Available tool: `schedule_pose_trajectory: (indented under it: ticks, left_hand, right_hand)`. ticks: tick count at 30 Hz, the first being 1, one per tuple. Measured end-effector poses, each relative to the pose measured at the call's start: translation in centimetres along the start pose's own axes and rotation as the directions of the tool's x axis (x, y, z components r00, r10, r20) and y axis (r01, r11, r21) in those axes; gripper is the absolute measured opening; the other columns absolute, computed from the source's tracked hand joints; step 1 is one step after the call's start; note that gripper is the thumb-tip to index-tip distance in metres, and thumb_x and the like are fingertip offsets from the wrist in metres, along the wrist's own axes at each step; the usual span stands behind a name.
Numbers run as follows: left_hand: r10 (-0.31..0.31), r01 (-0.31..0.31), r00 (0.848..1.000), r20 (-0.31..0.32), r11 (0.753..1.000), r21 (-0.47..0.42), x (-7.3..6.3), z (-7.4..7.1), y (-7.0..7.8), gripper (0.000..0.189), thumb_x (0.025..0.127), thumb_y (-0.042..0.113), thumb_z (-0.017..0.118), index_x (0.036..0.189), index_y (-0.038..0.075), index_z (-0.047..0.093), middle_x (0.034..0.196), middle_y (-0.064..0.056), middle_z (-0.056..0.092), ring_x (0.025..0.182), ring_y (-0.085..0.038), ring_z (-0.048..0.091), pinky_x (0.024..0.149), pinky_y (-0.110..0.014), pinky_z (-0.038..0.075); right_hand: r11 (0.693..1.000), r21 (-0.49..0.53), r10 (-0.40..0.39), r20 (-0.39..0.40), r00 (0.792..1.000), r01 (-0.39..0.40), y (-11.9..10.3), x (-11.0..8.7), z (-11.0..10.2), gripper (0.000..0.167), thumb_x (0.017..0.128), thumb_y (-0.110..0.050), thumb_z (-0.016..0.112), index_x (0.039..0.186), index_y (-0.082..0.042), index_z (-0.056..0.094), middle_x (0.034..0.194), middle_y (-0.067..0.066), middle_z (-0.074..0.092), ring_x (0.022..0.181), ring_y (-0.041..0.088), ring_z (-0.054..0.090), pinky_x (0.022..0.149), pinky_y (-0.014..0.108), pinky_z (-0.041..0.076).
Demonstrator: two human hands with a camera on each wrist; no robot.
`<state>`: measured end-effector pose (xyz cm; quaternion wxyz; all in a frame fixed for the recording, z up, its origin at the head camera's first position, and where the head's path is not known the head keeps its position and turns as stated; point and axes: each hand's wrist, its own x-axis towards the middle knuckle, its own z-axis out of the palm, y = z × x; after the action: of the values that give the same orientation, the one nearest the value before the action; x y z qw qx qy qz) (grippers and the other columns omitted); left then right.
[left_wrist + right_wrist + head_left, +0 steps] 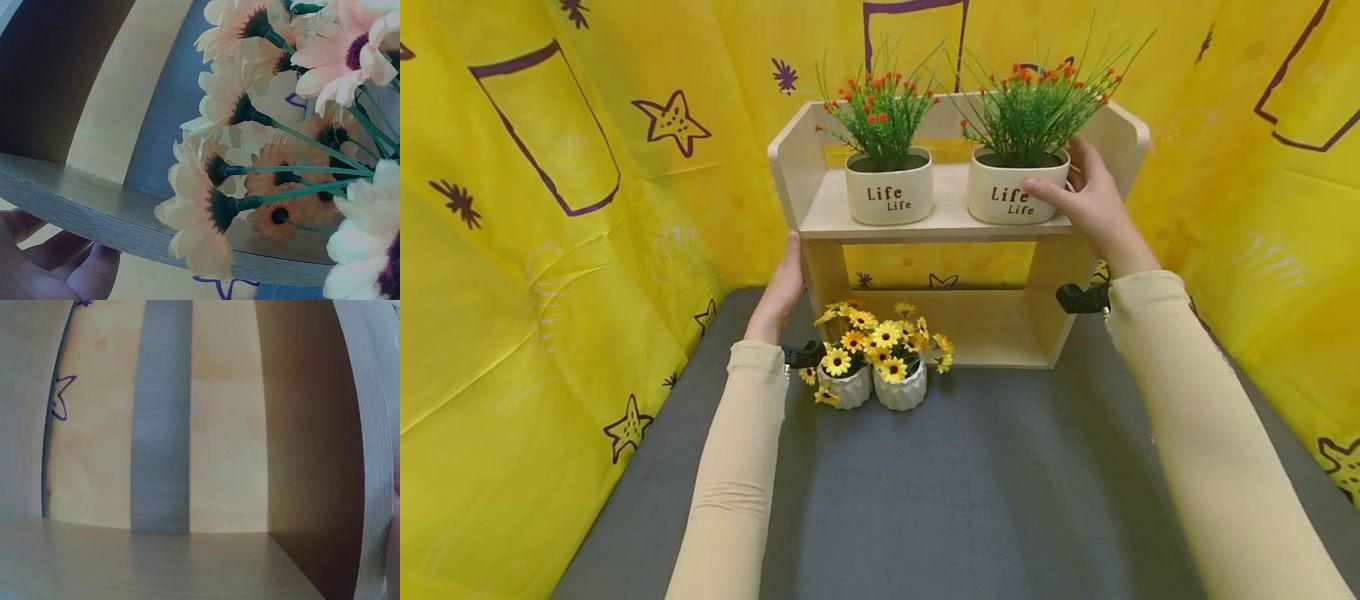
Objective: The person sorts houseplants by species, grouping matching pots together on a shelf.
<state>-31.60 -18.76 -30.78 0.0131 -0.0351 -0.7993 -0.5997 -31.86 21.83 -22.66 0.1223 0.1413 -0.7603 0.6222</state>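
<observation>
My right hand (1096,198) holds the right white oval pot (1000,200), marked "Life", with the thumb across its front and the fingers at its right side. Red-flowered green grass (1030,117) grows from it. To its left on the upper shelf stands a matching pot (889,204). My left hand (780,290) rests against the outer left side of the pale wooden shelf unit (940,229); in the left wrist view its fingers (87,269) lie along the outside of the board. The right wrist view mostly shows the lower compartment.
Two small white ribbed pots (901,392) with yellow daisies (887,335) stand before the unit's lower left, beside my left wrist. The unit stands on a grey table (970,492). Yellow patterned cloth (647,192) hangs behind and at both sides.
</observation>
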Motion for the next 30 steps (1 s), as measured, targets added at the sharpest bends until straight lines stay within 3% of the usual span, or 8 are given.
schedule_pose_trajectory:
  ticks: [6, 10, 13, 16, 20, 23, 26, 30]
  left_hand:
    - [0.005, -0.005, 1.000, -0.010, 1.000, -0.004, 0.1, 0.1, -0.3, 0.082, 0.087, 0.071, 0.014, 0.149, 0.018, 0.020, 0.148, -0.012, 0.023, 0.132, -0.028, 0.024, 0.107, -0.047, 0.020]
    - [0.010, -0.010, 1.000, -0.002, 1.000, -0.004, 0.1, 0.1, -0.3, 0.081, 0.087, 0.070, 0.014, 0.150, 0.019, 0.017, 0.150, -0.011, 0.020, 0.133, -0.028, 0.021, 0.107, -0.048, 0.018]
    - [0.023, -0.023, 1.000, 0.005, 1.000, -0.008, 0.1, 0.0, -0.2, 0.079, 0.088, 0.069, 0.014, 0.149, 0.019, 0.017, 0.149, -0.011, 0.021, 0.133, -0.027, 0.022, 0.107, -0.049, 0.018]
    - [0.027, -0.027, 1.000, 0.002, 1.000, -0.011, 0.0, 0.0, -0.2, 0.078, 0.088, 0.068, 0.014, 0.149, 0.019, 0.019, 0.147, -0.011, 0.024, 0.131, -0.027, 0.025, 0.106, -0.048, 0.019]
    - [0.024, -0.024, 1.000, -0.002, 1.000, -0.013, 0.0, -0.1, -0.1, 0.078, 0.089, 0.067, 0.014, 0.149, 0.018, 0.019, 0.146, -0.011, 0.025, 0.131, -0.026, 0.026, 0.107, -0.048, 0.019]
    - [0.023, -0.023, 1.000, 0.000, 1.000, -0.015, 0.1, -0.1, -0.2, 0.077, 0.090, 0.067, 0.013, 0.149, 0.018, 0.017, 0.147, -0.011, 0.023, 0.132, -0.026, 0.024, 0.107, -0.047, 0.017]
    - [0.017, -0.017, 1.000, -0.002, 1.000, -0.017, 0.2, 0.0, -0.3, 0.078, 0.089, 0.067, 0.013, 0.150, 0.018, 0.016, 0.147, -0.011, 0.023, 0.132, -0.026, 0.023, 0.107, -0.047, 0.017]
    - [0.008, -0.008, 1.000, -0.007, 1.000, -0.014, 0.3, 0.0, -0.4, 0.080, 0.088, 0.069, 0.014, 0.149, 0.018, 0.017, 0.148, -0.010, 0.022, 0.133, -0.025, 0.023, 0.107, -0.046, 0.018]
  right_hand:
    - [0.997, -0.011, -0.076, -0.092, 0.993, 0.075, -0.4, -1.5, 0.9, 0.092, 0.081, -0.016, 0.071, 0.149, -0.010, 0.009, 0.148, 0.010, 0.020, 0.134, 0.012, 0.022, 0.106, 0.019, 0.017]
    - [0.984, -0.085, -0.172, -0.188, 0.967, 0.159, -1.0, -3.2, 2.0, 0.089, 0.080, -0.017, 0.072, 0.147, -0.003, 0.015, 0.147, 0.012, 0.024, 0.133, 0.014, 0.024, 0.106, 0.020, 0.018]
    - [0.954, -0.162, -0.286, -0.252, 0.924, 0.251, -0.6, -4.2, 2.8, 0.083, 0.079, -0.011, 0.073, 0.143, 0.004, 0.022, 0.145, 0.016, 0.027, 0.132, 0.015, 0.028, 0.106, 0.023, 0.020]
    - [0.906, -0.240, -0.408, -0.290, 0.866, 0.347, 0.0, -5.2, 3.7, 0.076, 0.076, -0.002, 0.073, 0.137, 0.010, 0.030, 0.140, 0.020, 0.033, 0.130, 0.015, 0.031, 0.106, 0.027, 0.023]
    - [0.818, -0.325, -0.564, -0.294, 0.772, 0.475, 1.1, -6.3, 4.7, 0.067, 0.070, 0.008, 0.073, 0.128, 0.015, 0.040, 0.132, 0.026, 0.040, 0.127, 0.018, 0.035, 0.106, 0.034, 0.027]
    - [0.758, -0.350, -0.645, -0.281, 0.711, 0.550, 1.9, -6.9, 5.2, 0.062, 0.069, 0.006, 0.073, 0.122, 0.018, 0.043, 0.128, 0.030, 0.042, 0.125, 0.023, 0.037, 0.105, 0.037, 0.028]
    - [0.730, -0.348, -0.680, -0.279, 0.678, 0.589, 2.8, -7.6, 5.6, 0.060, 0.073, -0.008, 0.075, 0.118, 0.018, 0.045, 0.124, 0.032, 0.045, 0.123, 0.028, 0.040, 0.104, 0.038, 0.029]
    - [0.724, -0.313, -0.689, -0.269, 0.673, 0.615, 4.3, -8.5, 6.4, 0.065, 0.077, -0.024, 0.076, 0.117, 0.018, 0.047, 0.122, 0.033, 0.047, 0.121, 0.032, 0.041, 0.104, 0.040, 0.028]
